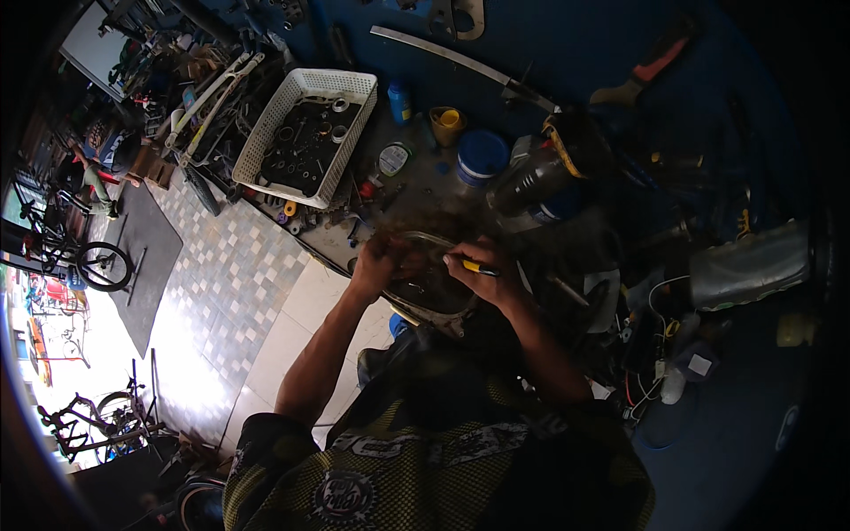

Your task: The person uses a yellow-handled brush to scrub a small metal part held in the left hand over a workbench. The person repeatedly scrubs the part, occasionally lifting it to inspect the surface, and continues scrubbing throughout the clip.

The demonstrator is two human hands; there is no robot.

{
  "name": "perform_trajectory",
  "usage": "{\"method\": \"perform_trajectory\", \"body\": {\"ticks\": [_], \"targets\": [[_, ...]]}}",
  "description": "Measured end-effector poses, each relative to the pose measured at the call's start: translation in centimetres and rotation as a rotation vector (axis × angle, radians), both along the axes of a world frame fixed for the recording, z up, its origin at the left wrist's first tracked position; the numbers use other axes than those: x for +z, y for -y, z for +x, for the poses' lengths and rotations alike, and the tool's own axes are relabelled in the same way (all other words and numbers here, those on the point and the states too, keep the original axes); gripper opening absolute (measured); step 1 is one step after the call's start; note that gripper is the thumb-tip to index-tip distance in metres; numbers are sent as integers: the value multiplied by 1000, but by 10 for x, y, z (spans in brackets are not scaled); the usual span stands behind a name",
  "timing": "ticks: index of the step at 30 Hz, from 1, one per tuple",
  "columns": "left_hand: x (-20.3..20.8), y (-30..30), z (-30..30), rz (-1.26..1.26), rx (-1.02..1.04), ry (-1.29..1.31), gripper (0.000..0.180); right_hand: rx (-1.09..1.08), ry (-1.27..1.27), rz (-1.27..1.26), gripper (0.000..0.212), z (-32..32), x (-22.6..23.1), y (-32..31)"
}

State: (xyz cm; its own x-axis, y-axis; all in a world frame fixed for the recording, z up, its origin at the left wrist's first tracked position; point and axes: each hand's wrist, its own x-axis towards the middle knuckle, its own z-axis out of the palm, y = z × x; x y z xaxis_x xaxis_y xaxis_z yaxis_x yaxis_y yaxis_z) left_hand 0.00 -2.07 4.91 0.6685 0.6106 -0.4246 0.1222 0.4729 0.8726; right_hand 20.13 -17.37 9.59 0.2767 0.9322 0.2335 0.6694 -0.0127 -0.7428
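Note:
My right hand [487, 273] is closed around a yellow-and-black handle [478, 267]; the working end of this tool cannot be made out. To its left, my left hand [376, 265] has its fingers curled in, and whatever they grip is hidden in shadow. Both hands are over a dark, shallow basin [434, 296] with a pale curved rim, at the bench edge close to my body. Small bits inside the basin are too dim to name.
A white perforated basket [332, 168] with rings and small metal parts stands at the back left of the bench. Behind my hands are a blue-lidded tub [482, 155], a yellow cup [448, 124] and a blue bottle [400, 102]. Cables and tools crowd the right; a bicycle [104, 265] stands far left.

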Motion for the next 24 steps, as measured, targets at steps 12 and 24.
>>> {"method": "perform_trajectory", "body": {"ticks": [12,24], "targets": [[-10,3,1,92,-8,44,30,115,-57,-124,22,1,-41,33],[2,14,-2,213,-18,13,31,-105,-249,23,26,-30,16,-20]]}}
